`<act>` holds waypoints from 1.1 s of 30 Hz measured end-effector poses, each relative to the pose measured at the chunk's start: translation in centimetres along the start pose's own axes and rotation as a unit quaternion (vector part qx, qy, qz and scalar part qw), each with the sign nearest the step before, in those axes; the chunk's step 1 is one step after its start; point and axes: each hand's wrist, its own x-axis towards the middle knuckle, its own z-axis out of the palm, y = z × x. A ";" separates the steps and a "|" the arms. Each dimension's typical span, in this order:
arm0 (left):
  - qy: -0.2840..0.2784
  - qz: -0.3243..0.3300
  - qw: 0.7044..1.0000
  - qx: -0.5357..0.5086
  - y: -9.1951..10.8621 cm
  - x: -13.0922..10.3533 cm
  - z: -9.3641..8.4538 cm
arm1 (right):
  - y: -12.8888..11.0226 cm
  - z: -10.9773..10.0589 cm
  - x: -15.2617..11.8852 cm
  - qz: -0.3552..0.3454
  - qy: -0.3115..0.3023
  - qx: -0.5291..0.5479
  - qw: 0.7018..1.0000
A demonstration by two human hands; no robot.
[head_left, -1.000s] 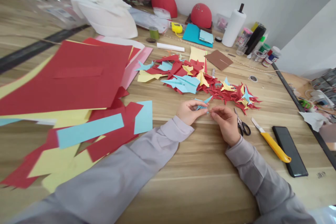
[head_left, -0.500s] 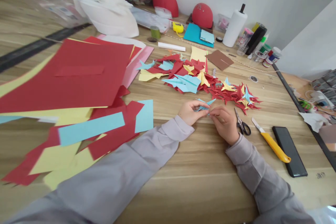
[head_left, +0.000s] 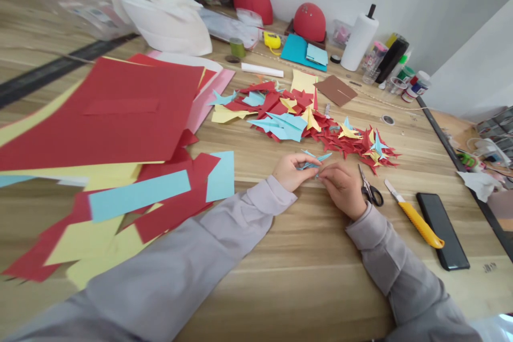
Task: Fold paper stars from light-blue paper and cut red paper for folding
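Between my hands is a small folded light-blue paper piece (head_left: 323, 157), its pointed tips sticking out past my fingers. My left hand (head_left: 295, 171) pinches it from the left, thumb below and fingers above. The fingertips of my right hand (head_left: 341, 186) are closed at its near right end; they hide that part of the folds. Just beyond lies a long heap of folded red paper pieces (head_left: 268, 109), mixed with yellow and blue ones. A larger blue folded paper plane (head_left: 282, 126) rests on the heap's near side.
To the right lie scissors (head_left: 372, 192), a yellow-handled knife (head_left: 419, 222) and a black phone (head_left: 443, 231). Large red sheets (head_left: 132, 133) and cut strips cover the left side. A white roll (head_left: 359, 40), bottles and a yellow tape measure (head_left: 272, 39) stand at the back.
Both hands stay almost in place on the blue paper piece. Its right tip has shifted very slightly to the right and down.
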 end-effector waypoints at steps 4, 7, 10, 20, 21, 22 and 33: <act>0.001 0.009 1.000 -0.004 0.0 0.0 0.0 | -0.2 -0.1 0.0 0.008 -0.020 -0.009 1.000; 0.004 0.018 1.000 0.000 0.0 0.0 0.0 | -0.5 -0.2 0.1 0.035 -0.025 0.008 0.999; 0.010 0.030 0.999 0.012 0.1 -0.1 0.0 | -0.7 -0.1 0.1 0.077 -0.025 0.037 0.996; 0.009 0.073 0.996 0.060 -0.1 -0.6 0.2 | -0.6 0.4 0.4 0.284 -0.025 0.201 0.937; 0.008 0.080 0.995 0.066 0.0 -0.7 0.3 | -0.7 0.4 0.5 0.292 -0.023 0.204 0.934; 0.007 0.090 0.993 0.072 0.0 -0.8 0.4 | -0.8 0.4 0.6 0.298 -0.021 0.203 0.932; 0.038 0.115 0.988 0.094 0.0 -0.9 0.5 | -0.6 0.9 0.3 0.284 0.017 0.215 0.934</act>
